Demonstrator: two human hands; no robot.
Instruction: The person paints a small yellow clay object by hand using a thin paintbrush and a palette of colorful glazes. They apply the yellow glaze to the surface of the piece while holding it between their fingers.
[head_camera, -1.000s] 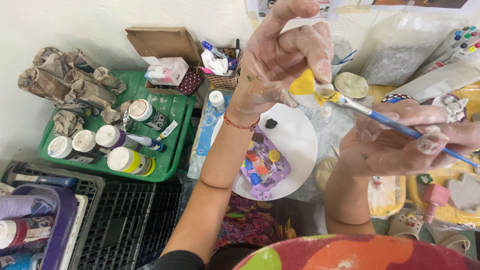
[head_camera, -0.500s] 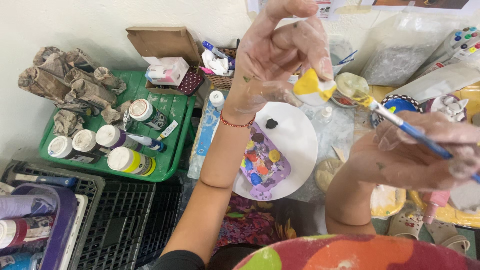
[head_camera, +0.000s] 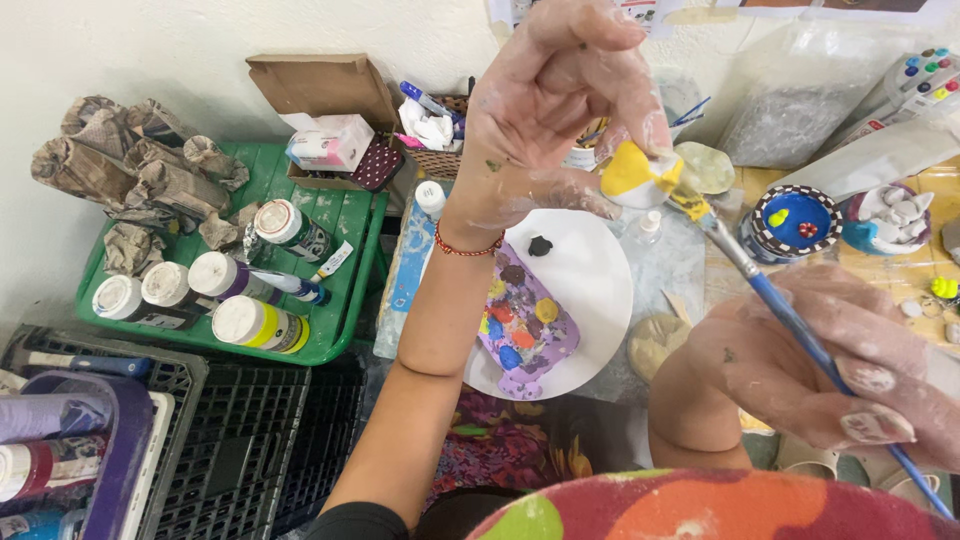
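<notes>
Craft workspace, paint bottles (head_camera: 225, 300) in green tray (head_camera: 345, 250), paint-daubed palette plate (head_camera: 590, 290)

Views: one only, worn on the person's head.
Facing: looking steeply down past the raised left hand (head_camera: 560, 110) and right hand (head_camera: 840, 370).
Nearness: sitting close; both hands are filling much of the frame.
Edges: taking in the green tray (head_camera: 340, 330) at left, wall on top.
</notes>
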